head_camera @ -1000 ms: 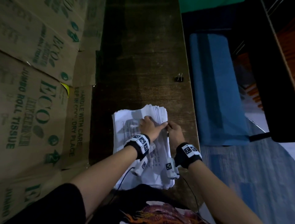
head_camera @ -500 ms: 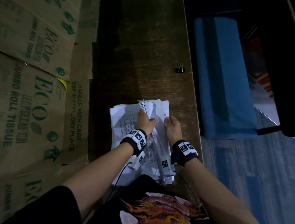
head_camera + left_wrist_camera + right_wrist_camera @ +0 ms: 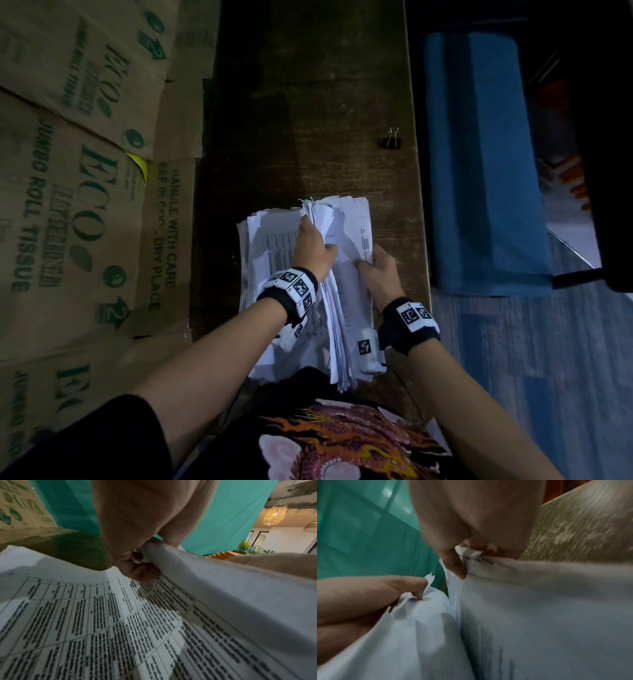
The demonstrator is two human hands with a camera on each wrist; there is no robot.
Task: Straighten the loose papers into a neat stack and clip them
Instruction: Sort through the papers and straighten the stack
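A thick bundle of white printed papers point(image 3: 346, 274) stands tilted on its long edge on the dark wooden table point(image 3: 308, 113), over more sheets point(image 3: 270, 246) that lie flat. My left hand point(image 3: 313, 248) grips the bundle from the left, fingers curled round it; the left wrist view shows that hand point(image 3: 137, 566) pinching the paper point(image 3: 223, 588) over a printed table sheet point(image 3: 85, 622). My right hand point(image 3: 376, 270) grips the bundle's right side; its thumb and fingers point(image 3: 453, 563) pinch the sheets point(image 3: 539, 608). A black binder clip point(image 3: 391, 141) lies by the table's right edge, beyond the papers.
Flattened cardboard boxes point(image 3: 85, 205) with green print line the left side. A blue cushioned bench point(image 3: 486, 164) runs along the right of the table. The floor point(image 3: 548, 359) is bluish. My black shirt with a dragon print point(image 3: 342, 438) is at the near table edge.
The papers lay flat under both hands a second ago. Both hands have gathered part of them and raised that bundle onto its edge. The clip has stayed in place.
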